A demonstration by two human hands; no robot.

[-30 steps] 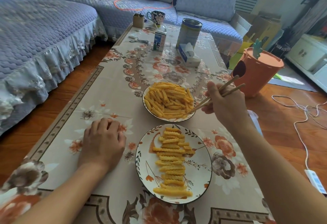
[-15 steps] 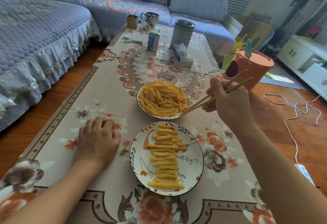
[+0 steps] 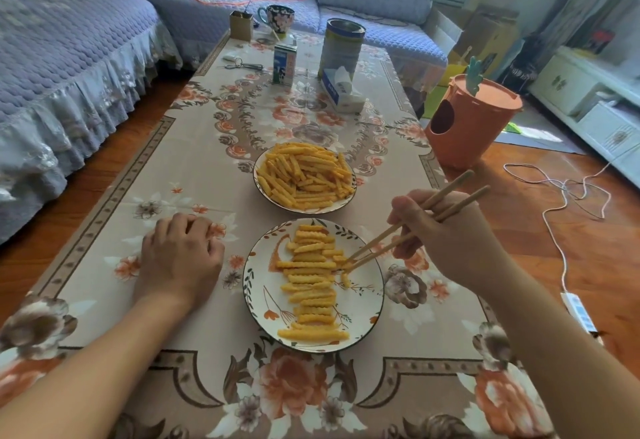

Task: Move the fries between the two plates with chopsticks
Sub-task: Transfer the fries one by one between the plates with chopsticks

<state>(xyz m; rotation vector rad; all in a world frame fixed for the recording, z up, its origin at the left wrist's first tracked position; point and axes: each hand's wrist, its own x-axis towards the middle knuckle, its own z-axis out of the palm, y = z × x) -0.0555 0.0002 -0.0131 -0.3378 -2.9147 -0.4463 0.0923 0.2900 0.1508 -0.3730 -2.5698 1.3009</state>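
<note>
A: Left of the near plate [image 3: 258, 295]?
B: Left hand [image 3: 180, 258] lies palm down on the surface [image 3: 194, 168], fingers loosely curled, holding nothing, just beside the plate's left rim.
A: On the near plate?
B: Crinkle fries [image 3: 311, 291] lined in a column down its middle. One short fry [image 3: 345, 280] sits apart at the column's right edge.
A: Beyond the near plate?
B: Far plate [image 3: 260, 192], heaped with fries [image 3: 304, 175], close but not touching.
A: Right of the near plate?
B: Right hand [image 3: 446, 234], fingers curled round the chopsticks [image 3: 398, 232]. The tips reach over the plate's right half, slightly parted, just above the short fry; contact cannot be confirmed.
</note>
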